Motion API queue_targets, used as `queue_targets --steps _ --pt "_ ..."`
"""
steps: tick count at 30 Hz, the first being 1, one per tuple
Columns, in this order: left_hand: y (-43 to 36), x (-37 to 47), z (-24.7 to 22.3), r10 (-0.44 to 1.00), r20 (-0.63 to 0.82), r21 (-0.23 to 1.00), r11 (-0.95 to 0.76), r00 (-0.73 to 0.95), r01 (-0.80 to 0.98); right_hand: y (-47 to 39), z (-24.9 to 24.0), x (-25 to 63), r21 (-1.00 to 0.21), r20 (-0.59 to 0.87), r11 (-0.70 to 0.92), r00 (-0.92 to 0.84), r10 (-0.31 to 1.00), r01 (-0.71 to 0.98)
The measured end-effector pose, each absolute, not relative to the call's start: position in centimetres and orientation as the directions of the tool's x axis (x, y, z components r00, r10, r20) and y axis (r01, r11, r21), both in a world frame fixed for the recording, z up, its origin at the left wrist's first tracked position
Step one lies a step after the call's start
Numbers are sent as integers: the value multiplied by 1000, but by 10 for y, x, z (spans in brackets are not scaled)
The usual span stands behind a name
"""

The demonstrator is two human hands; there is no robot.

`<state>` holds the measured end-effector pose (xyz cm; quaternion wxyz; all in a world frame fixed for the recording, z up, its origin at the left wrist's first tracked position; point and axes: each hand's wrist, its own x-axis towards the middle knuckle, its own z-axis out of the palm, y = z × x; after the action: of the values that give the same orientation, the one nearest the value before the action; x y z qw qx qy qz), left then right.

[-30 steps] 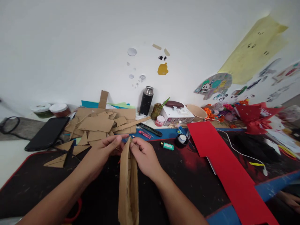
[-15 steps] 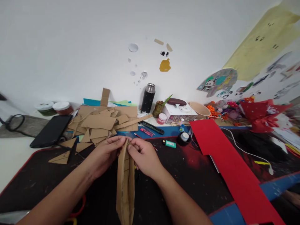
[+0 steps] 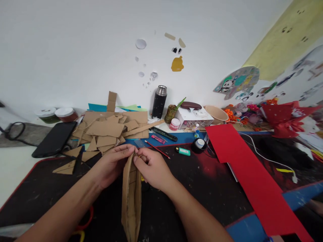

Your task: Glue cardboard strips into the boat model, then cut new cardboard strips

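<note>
Between my hands is a long, narrow folded piece of cardboard (image 3: 131, 201), its two layers parted in the middle and meeting at the far end. My left hand (image 3: 117, 163) pinches that far end from the left. From the other side my right hand (image 3: 152, 168) grips the same tip, thumb and fingers pressed together. The near end runs down to the bottom edge of the view. A red pencil (image 3: 158, 150) lies just beyond my right hand. Something yellow shows partly beneath that hand.
Cardboard scraps (image 3: 107, 129) are heaped at the back left beside a black phone (image 3: 54, 139). Behind stand a black flask (image 3: 159, 102) and a white box (image 3: 194, 116). Red paper (image 3: 254, 178) stretches along the right. Scissor handles (image 3: 87, 218) peek out under my left forearm.
The cardboard has shifted slightly left with both hands still at its tip. My view has tilted a little, and more of the red pencil shows.
</note>
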<state>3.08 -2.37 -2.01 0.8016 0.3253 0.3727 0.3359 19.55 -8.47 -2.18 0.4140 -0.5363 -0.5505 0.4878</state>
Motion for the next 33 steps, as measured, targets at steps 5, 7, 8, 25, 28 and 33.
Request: queue_targets --steps 5,7,8,25,28,33 --pt "-21 30 -22 791 -360 763 555 494 -333 -85 -21 196 -981 -62 -40 -113 992 187" --pt "-20 29 -24 801 -352 762 546 485 -349 -86 -23 197 -982 -62 -40 -115 991 185" --pt "-20 28 -24 806 -349 762 541 479 -355 -86 -24 196 -982 -63 -41 -114 992 183" --pt "-15 19 -12 873 -277 659 477 402 -582 -88 -27 193 -996 -91 -90 -183 979 14" --pt "-12 16 -11 877 -283 646 474 389 -598 -88 -26 193 -996 -86 -77 -198 976 54" --pt "-8 11 -6 892 -264 616 448 366 -648 -89 -22 191 -988 -143 -124 -250 958 89"
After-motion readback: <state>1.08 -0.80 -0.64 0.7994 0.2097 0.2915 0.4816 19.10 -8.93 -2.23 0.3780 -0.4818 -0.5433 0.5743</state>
